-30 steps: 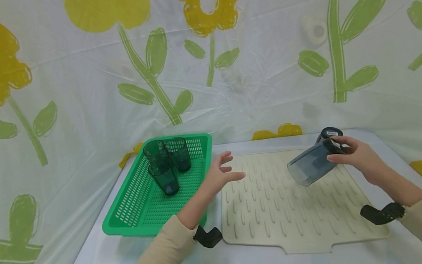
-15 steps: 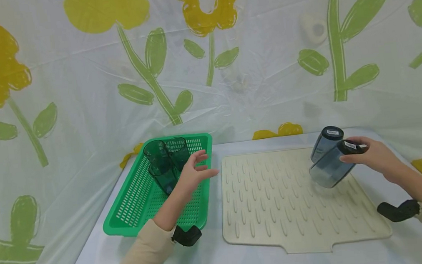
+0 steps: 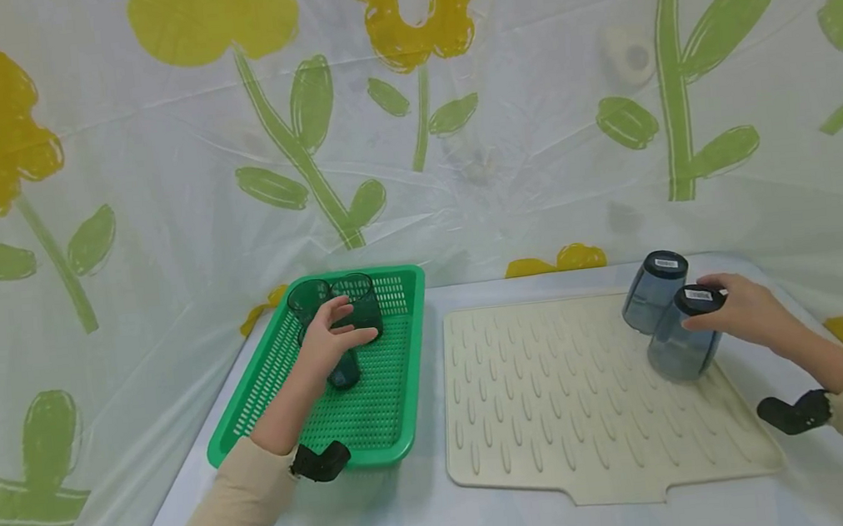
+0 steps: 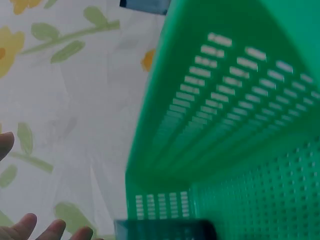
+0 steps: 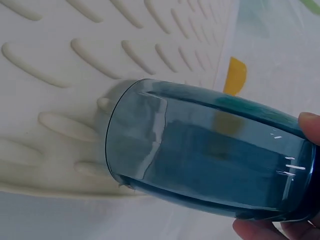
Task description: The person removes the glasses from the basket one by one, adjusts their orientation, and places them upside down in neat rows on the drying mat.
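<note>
My right hand (image 3: 749, 314) grips a blue tinted drinking glass (image 3: 681, 349) by its base. The glass is upside down, its mouth at the ribbed cream drying mat (image 3: 555, 418); the right wrist view shows the rim of that glass (image 5: 210, 155) close over the ridges. Behind it a second glass (image 3: 651, 301) stands upturned on the mat. My left hand (image 3: 323, 342) is over the green basket (image 3: 406, 427), fingers loosely bent and holding nothing. Several dark glasses (image 3: 366, 314) stand mouth up in the basket, partly hidden by that hand.
A white table (image 3: 519, 513) bears the basket at left and the mat at right. A flower-printed curtain (image 3: 519, 171) hangs close behind the table. The basket's slotted wall (image 4: 215, 90) rises beside my left hand.
My right hand has moved right and turned the glass from tilted to nearly upright, mouth down, by the second glass. My left hand has travelled left from the mat's edge to over the basket's glasses.
</note>
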`<action>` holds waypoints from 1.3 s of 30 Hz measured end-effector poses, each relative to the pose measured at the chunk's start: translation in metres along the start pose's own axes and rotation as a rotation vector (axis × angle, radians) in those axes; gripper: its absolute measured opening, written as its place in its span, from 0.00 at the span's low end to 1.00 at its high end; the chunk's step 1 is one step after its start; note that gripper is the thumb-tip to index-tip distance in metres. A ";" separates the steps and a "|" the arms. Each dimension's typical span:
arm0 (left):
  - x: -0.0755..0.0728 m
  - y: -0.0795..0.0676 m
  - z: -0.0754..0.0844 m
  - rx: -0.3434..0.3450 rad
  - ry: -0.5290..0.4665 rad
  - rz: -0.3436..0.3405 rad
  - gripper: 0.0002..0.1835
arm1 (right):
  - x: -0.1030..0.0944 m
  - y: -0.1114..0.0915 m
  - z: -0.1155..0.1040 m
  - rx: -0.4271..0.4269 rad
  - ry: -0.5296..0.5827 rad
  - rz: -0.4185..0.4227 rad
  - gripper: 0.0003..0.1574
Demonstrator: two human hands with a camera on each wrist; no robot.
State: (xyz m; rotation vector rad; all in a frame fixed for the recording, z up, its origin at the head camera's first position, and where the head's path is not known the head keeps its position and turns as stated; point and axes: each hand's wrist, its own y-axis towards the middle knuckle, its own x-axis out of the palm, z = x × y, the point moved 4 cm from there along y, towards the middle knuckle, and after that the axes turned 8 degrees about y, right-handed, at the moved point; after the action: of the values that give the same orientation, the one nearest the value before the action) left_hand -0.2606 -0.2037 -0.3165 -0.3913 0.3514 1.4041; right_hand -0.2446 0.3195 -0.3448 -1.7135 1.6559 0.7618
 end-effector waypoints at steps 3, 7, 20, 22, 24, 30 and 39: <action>-0.012 0.002 -0.004 -0.030 0.011 0.038 0.40 | 0.002 0.003 0.002 -0.013 -0.021 0.004 0.53; -0.026 0.005 -0.008 -0.060 0.027 0.095 0.41 | 0.004 0.005 0.004 -0.023 -0.043 0.002 0.54; -0.052 0.005 -0.017 -0.106 0.081 0.159 0.42 | 0.004 0.001 0.006 -0.050 -0.049 -0.069 0.54; -0.055 0.005 -0.018 -0.117 0.087 0.170 0.43 | 0.003 0.000 0.002 -0.056 -0.042 -0.074 0.56; -0.057 0.007 -0.019 -0.130 0.090 0.176 0.43 | 0.001 0.000 -0.005 -0.085 -0.031 -0.054 0.57; -0.061 0.016 -0.024 -0.168 0.120 0.187 0.43 | 0.002 -0.002 -0.036 -0.242 0.014 0.064 0.53; -0.057 0.033 -0.036 -0.219 0.179 0.103 0.46 | 0.025 0.000 -0.070 -0.245 0.102 0.000 0.55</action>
State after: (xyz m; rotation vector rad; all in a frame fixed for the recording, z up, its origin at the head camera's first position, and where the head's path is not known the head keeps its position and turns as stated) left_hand -0.3011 -0.2666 -0.3234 -0.6894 0.3688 1.5175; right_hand -0.2449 0.2495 -0.3200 -1.9500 1.6859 0.9234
